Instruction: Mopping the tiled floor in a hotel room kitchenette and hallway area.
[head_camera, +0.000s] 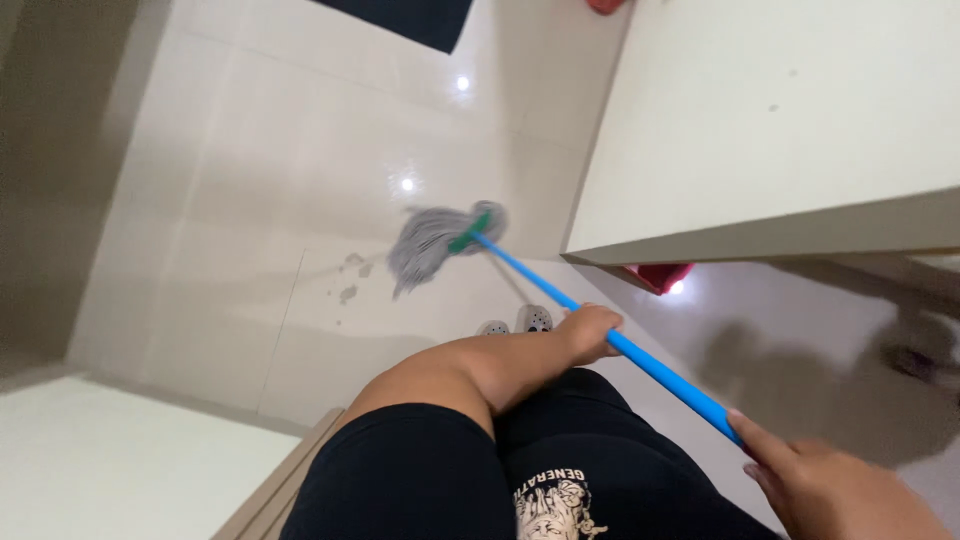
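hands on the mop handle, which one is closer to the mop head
The left hand, gripping the blue handle midway. The right hand holds the handle's upper end, farthest from the grey mop head.

Black printed shirt (470, 480); pale clogs (520, 322)

Your mop (440, 245) has a grey string head, a green collar (470, 238) and a bright blue handle (610, 340). The floor tiles (300, 170) are glossy cream-white with a few grey smudges (350, 280). The counter (760, 120) is pale cream. A red container (660, 276) sits beneath it. Your shirt (480, 480) is black with a white print.
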